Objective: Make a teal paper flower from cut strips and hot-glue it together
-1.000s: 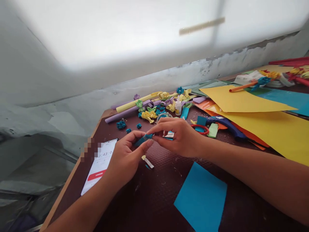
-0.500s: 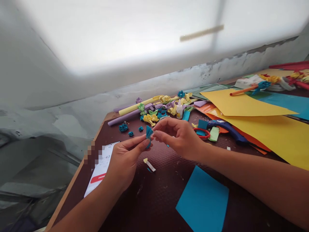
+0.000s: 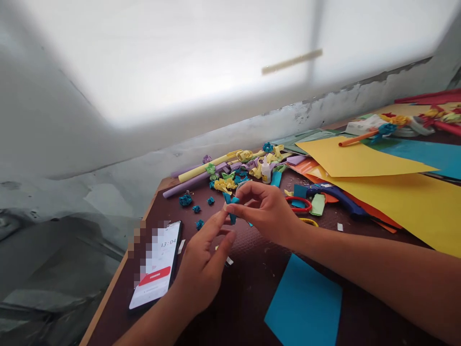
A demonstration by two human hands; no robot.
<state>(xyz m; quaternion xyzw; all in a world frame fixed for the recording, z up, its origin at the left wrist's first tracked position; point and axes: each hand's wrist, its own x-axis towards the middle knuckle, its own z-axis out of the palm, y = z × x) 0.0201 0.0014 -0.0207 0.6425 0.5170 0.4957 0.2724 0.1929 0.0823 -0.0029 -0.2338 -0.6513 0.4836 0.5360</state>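
Between thumb and fingers, my right hand pinches a small folded blue paper piece whose points stick out above and below. My left hand touches it with a fingertip; its thumb is spread away and its fingers are stretched, so it looks open. Several crumpled blue paper flowers lie on the table beyond the left hand. A flat blue paper sheet rests in front of my right forearm. White scraps are partly covered by the left hand.
A phone lies near the table's left edge. Paper rolls, a glue bottle and paper flowers are heaped at the back. Red-handled scissors, a blue-handled tool and yellow sheets lie to the right.
My left thumb has come off the blue paper and the left fingers have spread. My right hand now pinches the paper. Another small blue flower and more of the phone have come into view.
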